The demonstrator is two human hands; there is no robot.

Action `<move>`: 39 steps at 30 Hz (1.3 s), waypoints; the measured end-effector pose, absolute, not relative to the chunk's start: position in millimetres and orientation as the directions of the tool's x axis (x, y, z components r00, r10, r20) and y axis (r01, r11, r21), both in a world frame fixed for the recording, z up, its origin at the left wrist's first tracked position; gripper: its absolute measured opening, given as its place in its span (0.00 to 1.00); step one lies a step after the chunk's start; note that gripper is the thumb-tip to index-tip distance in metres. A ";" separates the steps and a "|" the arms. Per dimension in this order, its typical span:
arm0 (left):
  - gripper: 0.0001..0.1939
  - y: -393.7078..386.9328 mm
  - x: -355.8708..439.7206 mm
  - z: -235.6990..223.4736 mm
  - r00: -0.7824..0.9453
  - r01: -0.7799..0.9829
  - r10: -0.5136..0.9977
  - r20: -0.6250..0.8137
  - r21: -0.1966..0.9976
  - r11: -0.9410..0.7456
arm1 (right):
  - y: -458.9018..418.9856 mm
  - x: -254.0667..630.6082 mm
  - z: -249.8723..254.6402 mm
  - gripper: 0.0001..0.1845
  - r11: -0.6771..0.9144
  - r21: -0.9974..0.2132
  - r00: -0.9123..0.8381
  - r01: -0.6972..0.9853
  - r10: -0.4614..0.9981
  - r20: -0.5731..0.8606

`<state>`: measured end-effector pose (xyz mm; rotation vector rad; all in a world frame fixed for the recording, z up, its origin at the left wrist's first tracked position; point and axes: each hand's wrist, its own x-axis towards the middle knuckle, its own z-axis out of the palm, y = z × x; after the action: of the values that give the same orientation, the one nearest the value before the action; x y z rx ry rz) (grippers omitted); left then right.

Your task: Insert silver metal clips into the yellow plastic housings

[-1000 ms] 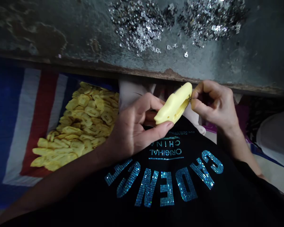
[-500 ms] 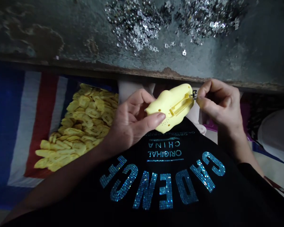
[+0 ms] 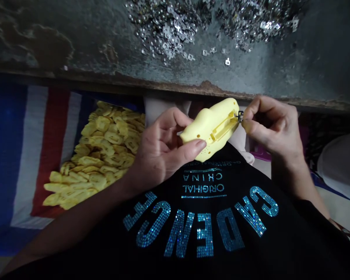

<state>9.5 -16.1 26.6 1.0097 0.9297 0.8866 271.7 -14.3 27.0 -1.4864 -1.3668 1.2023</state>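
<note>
The left hand (image 3: pixel 160 151) had its fingers clamped on a yellow shell (image 3: pixel 207 120) — tilted, slot facing up, near the desk (image 3: pixel 90 50) edge. The right hand's (image 3: pixel 277 126) fingers were pinched together on a small metal piece (image 3: pixel 240 116) at the shell's end — near more yellow shells (image 3: pixel 105 144) and heaped metal parts (image 3: pixel 172 33).

Single view, head-worn: looks forward and steeply down over the black shirt (image 3: pixel 204 206) in the near middle. Left hand (image 3: pixel 163 151) and right hand (image 3: pixel 275 128) sit close, mid-view; bench (image 3: pixel 323 58) crosses the far side; striped sheet (image 3: pixel 51 151) lies left.
</note>
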 end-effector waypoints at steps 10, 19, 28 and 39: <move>0.17 -17.5 7.3 25.0 0.384 -0.078 0.902 -0.200 0.966 0.247 | -9.5 276.3 28.5 0.15 -0.060 -0.940 -0.094 0.337 0.991 -0.097; 0.14 -18.1 4.9 24.2 0.354 -0.134 0.894 -0.273 0.931 0.338 | -18.8 282.0 27.0 0.07 0.028 -0.947 -0.026 0.320 0.999 0.020; 0.14 -16.6 3.7 21.1 0.360 -0.177 0.883 -0.302 0.907 0.383 | -30.1 276.6 21.3 0.15 0.447 -0.677 -0.189 0.584 0.887 0.422; 0.15 -17.8 1.6 23.0 0.371 -0.151 0.893 -0.256 0.932 0.330 | -27.1 276.5 20.2 0.06 0.277 -0.815 0.002 0.508 0.946 0.323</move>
<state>1.6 -17.8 23.0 0.9856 0.9332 0.8307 276.5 -27.1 20.2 -1.3591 -1.6399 0.6067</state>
